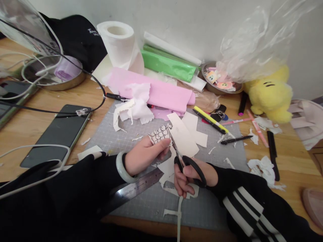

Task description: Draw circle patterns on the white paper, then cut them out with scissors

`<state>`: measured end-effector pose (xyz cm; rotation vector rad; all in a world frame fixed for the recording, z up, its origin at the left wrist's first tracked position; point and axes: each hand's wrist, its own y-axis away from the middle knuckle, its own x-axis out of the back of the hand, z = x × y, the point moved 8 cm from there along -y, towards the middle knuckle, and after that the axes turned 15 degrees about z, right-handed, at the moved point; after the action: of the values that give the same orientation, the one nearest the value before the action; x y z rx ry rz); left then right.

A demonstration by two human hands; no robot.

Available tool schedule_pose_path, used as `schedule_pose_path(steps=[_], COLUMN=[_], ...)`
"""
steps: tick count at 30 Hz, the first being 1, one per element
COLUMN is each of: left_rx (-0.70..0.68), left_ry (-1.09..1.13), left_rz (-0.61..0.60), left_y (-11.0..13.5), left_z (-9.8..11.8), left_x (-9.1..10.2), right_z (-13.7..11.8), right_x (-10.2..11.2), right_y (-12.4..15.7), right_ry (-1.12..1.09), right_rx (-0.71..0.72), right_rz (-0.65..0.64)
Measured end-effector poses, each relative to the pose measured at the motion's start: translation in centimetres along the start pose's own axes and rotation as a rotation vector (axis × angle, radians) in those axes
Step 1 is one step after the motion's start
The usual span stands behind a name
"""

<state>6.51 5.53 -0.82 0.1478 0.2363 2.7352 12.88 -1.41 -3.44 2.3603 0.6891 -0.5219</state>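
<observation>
My left hand (148, 149) pinches a small white piece of paper (160, 133) drawn with black scale-like arcs. In my right hand (186, 176) is a pair of scissors (194, 168) with black handles, fingers through the loops. The scissor blades meet the right edge of the patterned paper. Below and behind both hands, white card pieces (185, 134) lie loosely overlapped on a grey cutting mat (141, 208). A metal ruler (141, 185) rests under my left wrist.
Pink paper (153, 89), a paper roll (117, 43) and green packs (169, 64) stand behind the mat. Pens, including a yellow marker (210, 119), lie to the right near a yellow plush toy (271, 95). A phone (57, 134) and cables are at left, with metal bowls (72, 82) further back.
</observation>
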Motion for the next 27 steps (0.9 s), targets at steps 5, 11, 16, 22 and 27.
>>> schedule_pose_path(steps=[5, 11, 16, 22, 27], left_rx=[0.018, 0.039, 0.059, 0.079, 0.119], left_ry=[0.011, 0.029, 0.036, 0.055, 0.034], left_rz=[0.008, 0.016, 0.028, 0.026, 0.008], left_y=[0.01, -0.02, -0.01, -0.02, 0.11], left_z=[-0.04, -0.03, -0.16, -0.12, -0.24], left_x=[0.06, 0.06, 0.09, 0.04, -0.12], right_z=[0.06, 0.18, 0.26, 0.14, 0.10], right_x=[-0.07, -0.06, 0.02, 0.05, 0.00], right_y=[0.05, -0.04, -0.07, 0.06, 0.09], right_ry=[-0.032, -0.058, -0.046, -0.032, -0.030], right_rx=[-0.022, -0.034, -0.042, -0.037, -0.042], right_rz=[0.000, 0.000, 0.009, 0.006, 0.005])
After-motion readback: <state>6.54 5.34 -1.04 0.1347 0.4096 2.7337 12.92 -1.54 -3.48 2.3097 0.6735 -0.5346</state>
